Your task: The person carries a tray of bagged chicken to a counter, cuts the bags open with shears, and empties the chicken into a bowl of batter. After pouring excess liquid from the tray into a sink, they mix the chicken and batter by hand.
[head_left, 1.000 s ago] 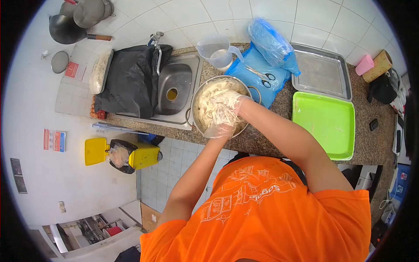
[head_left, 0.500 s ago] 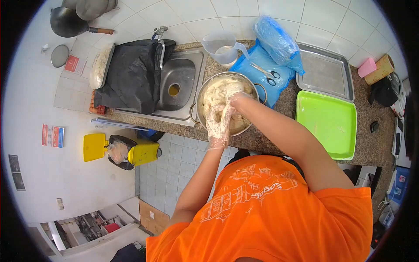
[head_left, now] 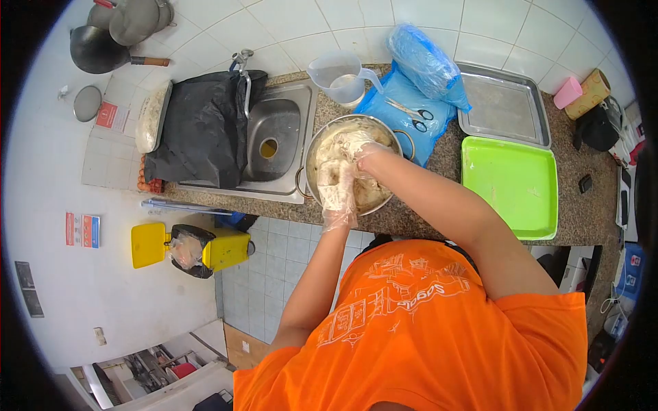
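A wide metal pot (head_left: 308, 152) with two loop handles stands on the counter, holding pale, sticky dough (head_left: 336, 139). Both hands are inside it, in clear plastic gloves smeared with dough. My left hand (head_left: 338, 188) comes in from the near side, its fingers curled into the dough. Close beside it, my right hand (head_left: 360, 149) reaches in from the right with its fingers closed in the dough; the fingertips are buried. A clear measuring jug (head_left: 343, 77) stands just behind the pot. Scissors (head_left: 413, 115) lie on a blue plastic bag (head_left: 391, 103) to the right.
On the left is a sink (head_left: 277, 130), partly covered by a black plastic sheet (head_left: 199, 130). A green tray (head_left: 510, 188) and a metal tray (head_left: 507, 103) lie to the right. Below stands an open yellow bin (head_left: 226, 248).
My right hand has shifted slightly away from my left hand within the pot. My left hand has drawn a little toward the near rim. The view has tilted slightly.
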